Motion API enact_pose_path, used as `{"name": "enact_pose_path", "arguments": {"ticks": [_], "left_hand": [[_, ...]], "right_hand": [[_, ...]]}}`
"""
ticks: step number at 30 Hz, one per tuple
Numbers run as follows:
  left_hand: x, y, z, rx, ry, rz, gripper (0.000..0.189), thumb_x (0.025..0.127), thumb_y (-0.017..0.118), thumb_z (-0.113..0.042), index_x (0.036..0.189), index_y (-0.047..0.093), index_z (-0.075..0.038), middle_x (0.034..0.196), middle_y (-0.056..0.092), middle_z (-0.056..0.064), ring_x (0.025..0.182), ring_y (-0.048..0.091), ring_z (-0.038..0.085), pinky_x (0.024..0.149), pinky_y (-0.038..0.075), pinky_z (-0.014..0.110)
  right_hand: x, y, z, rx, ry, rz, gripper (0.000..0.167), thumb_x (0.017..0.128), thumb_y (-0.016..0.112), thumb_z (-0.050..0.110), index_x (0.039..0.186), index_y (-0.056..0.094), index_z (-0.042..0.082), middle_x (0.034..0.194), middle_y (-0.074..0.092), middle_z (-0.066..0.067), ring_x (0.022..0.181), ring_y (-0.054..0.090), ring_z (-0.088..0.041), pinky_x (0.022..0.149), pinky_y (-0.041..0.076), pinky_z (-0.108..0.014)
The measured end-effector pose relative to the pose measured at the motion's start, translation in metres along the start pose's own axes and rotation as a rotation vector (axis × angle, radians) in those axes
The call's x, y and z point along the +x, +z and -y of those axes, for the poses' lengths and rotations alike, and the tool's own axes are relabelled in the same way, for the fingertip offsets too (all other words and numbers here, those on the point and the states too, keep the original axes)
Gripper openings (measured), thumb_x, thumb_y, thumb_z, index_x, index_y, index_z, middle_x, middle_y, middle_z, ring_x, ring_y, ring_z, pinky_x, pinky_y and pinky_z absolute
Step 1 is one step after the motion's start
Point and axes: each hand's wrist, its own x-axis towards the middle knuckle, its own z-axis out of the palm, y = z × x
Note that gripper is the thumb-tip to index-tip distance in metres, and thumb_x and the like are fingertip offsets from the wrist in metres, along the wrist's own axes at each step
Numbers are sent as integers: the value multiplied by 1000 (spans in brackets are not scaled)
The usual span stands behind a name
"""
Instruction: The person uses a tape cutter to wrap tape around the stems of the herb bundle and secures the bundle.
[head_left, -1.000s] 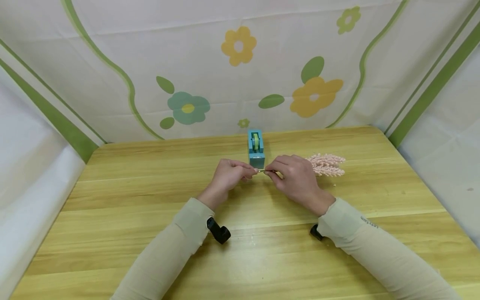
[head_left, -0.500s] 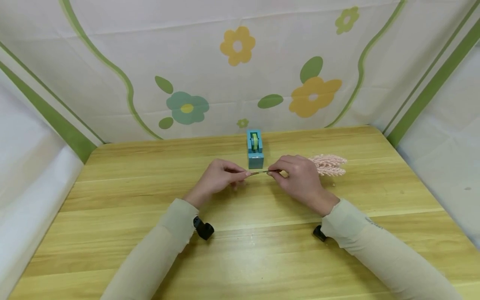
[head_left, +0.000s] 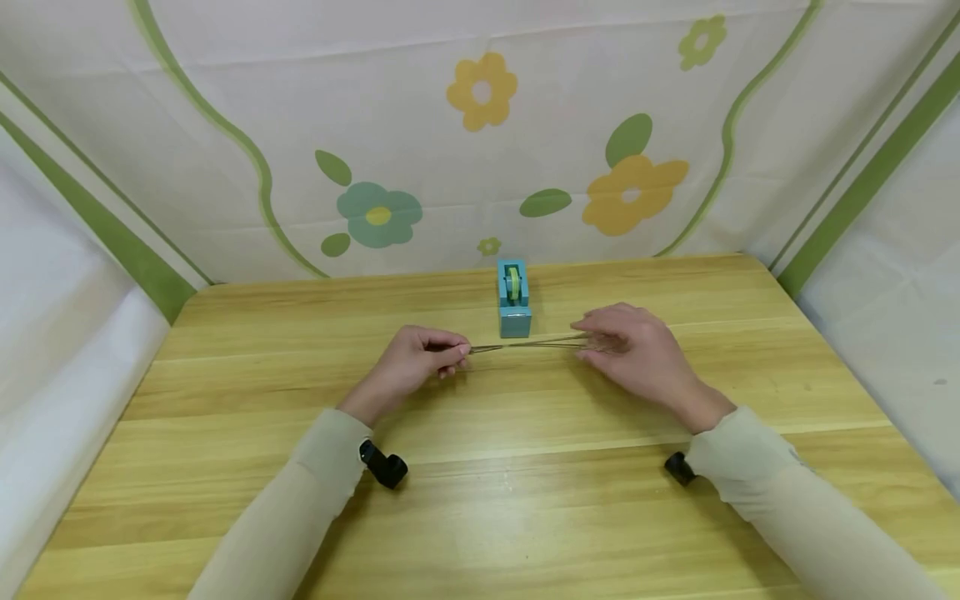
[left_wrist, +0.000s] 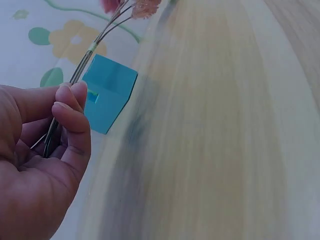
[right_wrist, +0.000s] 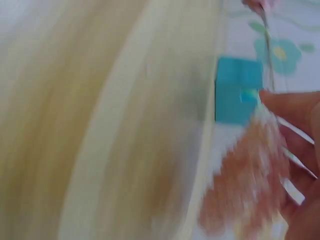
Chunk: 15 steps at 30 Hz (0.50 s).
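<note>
My left hand (head_left: 408,367) pinches the thin brown stems (head_left: 536,342) of a small bunch of dried flowers between thumb and fingers. The stem ends run into its palm in the left wrist view. A pale green band (left_wrist: 92,47) wraps the stems beyond the fingertips. At the other end, my right hand (head_left: 645,354) is around the fluffy pink flower heads (right_wrist: 245,180), thumb and fingers apart in the head view. Most of the heads are hidden behind this hand there and blurred in the right wrist view. The bunch lies level between both hands.
A blue tape dispenser (head_left: 514,321) with a green roll stands just behind the stems, near the back of the wooden table (head_left: 480,517). Behind the table hangs a white cloth (head_left: 285,100) with printed flowers.
My left hand has drawn left with the stems, showing more of their length. My right hand has slid right from the stems to the flower heads and its fingers have spread. The dispenser stayed put.
</note>
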Motion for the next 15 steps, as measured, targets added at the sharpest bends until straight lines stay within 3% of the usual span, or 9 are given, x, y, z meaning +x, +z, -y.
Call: {"name": "enact_pose_path", "arguments": {"ticks": [1,5,8,11,15], "left_hand": [[-1,-2,1,-5,7,2,24,106,71,-20,117,81,-2,103,79,14,81,61,18,71,52,26],[-4,-7,7,-20,19,14,25,107,70,-20,118,80,-1,103,78,14,80,60,17,69,50,26],[-6,-8,9,-36,21,21,24,107,70,-19,118,79,0,102,78,14,79,60,16,69,50,26],[-6,-8,10,-55,22,26,23,107,70,-17,118,80,0,103,78,15,79,60,16,71,52,26],[-7,-8,11,-87,32,30,23,107,69,-14,120,79,2,104,80,16,79,63,14,72,54,25]], "right_hand": [[-2,-5,-4,36,38,10,42,84,94,12,124,82,14,125,80,-7,116,71,-27,99,55,-41],[-9,-25,-21,232,280,134,60,88,92,27,144,70,21,148,68,-5,131,62,-30,91,53,-21],[-14,-32,-33,393,419,251,70,91,90,34,154,61,21,157,61,-6,137,60,-31,87,54,-15],[-19,-34,-43,479,451,319,75,92,89,32,157,56,17,159,58,-8,142,58,-29,96,54,-15],[-26,-37,-48,488,447,324,77,92,89,29,159,54,17,163,55,-5,149,50,-25,98,50,-11]]}}
